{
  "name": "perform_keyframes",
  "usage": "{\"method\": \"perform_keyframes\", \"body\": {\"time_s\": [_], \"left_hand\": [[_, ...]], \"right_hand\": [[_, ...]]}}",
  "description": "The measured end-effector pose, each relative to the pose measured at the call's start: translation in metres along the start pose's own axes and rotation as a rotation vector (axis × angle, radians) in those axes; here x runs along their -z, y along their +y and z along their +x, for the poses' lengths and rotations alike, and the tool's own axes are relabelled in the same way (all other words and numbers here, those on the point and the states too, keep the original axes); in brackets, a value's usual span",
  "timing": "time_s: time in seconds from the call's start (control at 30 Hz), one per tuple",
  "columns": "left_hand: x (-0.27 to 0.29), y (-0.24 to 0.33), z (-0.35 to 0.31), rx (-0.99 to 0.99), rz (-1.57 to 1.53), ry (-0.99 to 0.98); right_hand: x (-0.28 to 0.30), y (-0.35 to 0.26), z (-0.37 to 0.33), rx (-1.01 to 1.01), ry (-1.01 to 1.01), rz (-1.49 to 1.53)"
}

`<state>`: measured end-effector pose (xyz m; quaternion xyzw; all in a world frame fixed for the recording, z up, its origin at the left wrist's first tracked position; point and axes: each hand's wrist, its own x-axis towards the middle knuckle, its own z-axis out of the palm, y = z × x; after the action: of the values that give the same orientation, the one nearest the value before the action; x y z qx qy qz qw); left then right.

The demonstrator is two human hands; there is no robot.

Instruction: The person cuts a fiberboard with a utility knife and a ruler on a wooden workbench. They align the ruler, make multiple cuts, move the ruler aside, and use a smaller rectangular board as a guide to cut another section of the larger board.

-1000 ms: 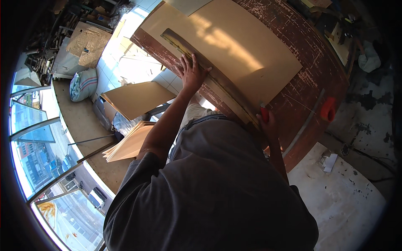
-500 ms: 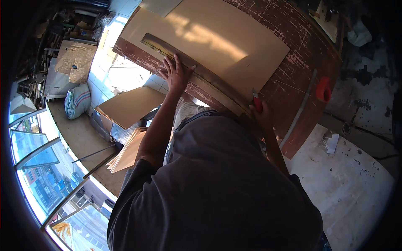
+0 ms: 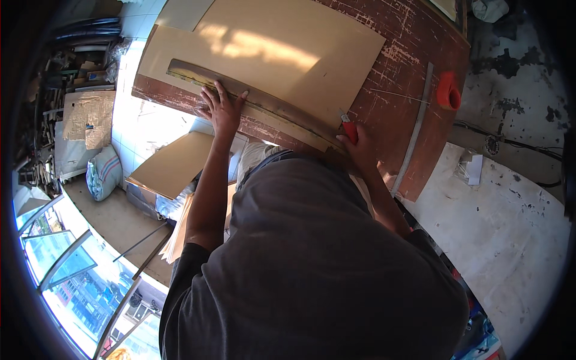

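Observation:
A brown sheet of board point(image 3: 282, 66) lies on the worn reddish-brown table, and a long straightedge point(image 3: 270, 107) rests across it near its close edge. My left hand point(image 3: 224, 114) presses on the straightedge with its fingers spread. At the straightedge's right end, my right hand point(image 3: 360, 147) grips a red utility knife point(image 3: 350, 130). The knife's metal tip points away from me, beside the sheet's near right corner. Whether the blade touches the board I cannot tell.
To the right on the table point(image 3: 393, 126) are a thin metal ruler point(image 3: 415, 129) and a red tape roll point(image 3: 447, 93). Stacked brown sheets point(image 3: 174, 165) stand at my left, with a tied sack point(image 3: 103, 174) beyond. A pale, stained surface point(image 3: 504, 222) lies at right.
The whole view has shifted, so the table and both hands appear farther left and higher. My hands keep about the same places on the straightedge and the knife.

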<state>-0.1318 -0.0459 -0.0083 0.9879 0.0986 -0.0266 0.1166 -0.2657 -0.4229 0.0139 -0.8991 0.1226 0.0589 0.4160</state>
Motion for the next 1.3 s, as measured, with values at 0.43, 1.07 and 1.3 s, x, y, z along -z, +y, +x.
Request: {"method": "perform_keyframes", "body": {"time_s": [0.43,1.07,1.3], "left_hand": [[-0.004,-0.004,0.001,-0.011,-0.025,0.014],[-0.006,-0.002,0.001,0.017,0.023,0.033],[-0.001,0.0,0.001,0.01,0.03,-0.019]], "right_hand": [[0.003,0.0,0.006,-0.015,-0.005,-0.041],[0.01,-0.005,0.011,-0.012,0.001,-0.108],[0.004,-0.007,0.004,0.262,0.086,-0.043]]}}
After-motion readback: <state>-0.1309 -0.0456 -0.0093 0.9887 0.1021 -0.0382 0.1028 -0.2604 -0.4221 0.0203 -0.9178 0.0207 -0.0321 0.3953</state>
